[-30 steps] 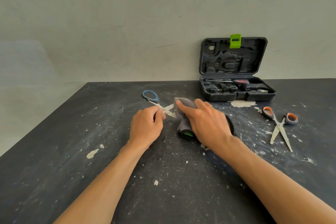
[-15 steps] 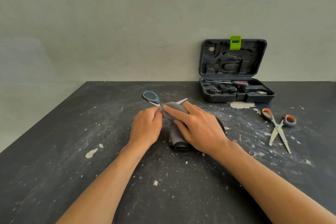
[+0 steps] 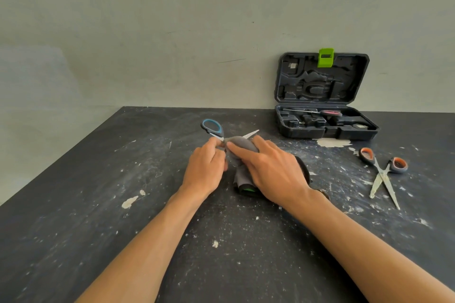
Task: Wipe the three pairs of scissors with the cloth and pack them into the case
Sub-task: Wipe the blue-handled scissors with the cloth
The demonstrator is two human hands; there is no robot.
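Note:
Blue-handled scissors (image 3: 212,128) lie mid-table with one blade tip sticking out to the right. My left hand (image 3: 205,167) pinches them just below the blue handle loop. My right hand (image 3: 268,167) holds the grey cloth (image 3: 240,145) wrapped over the blades, fingers pressing on it. Orange-handled scissors (image 3: 380,172) lie open on the table at the right, untouched. The black case (image 3: 325,130) stands open against the wall at the back right, with a red-handled pair of scissors (image 3: 328,112) lying in its tray.
The dark table (image 3: 123,229) is flecked with white paint and debris. Its left edge runs diagonally at the left. A green latch (image 3: 325,57) sits on the upright case lid. A dark object with a green spot (image 3: 248,189) lies under my right hand.
My right hand slid the cloth leftward along the blades toward the handle, and one blade tip now shows on the right. My left hand kept its grip.

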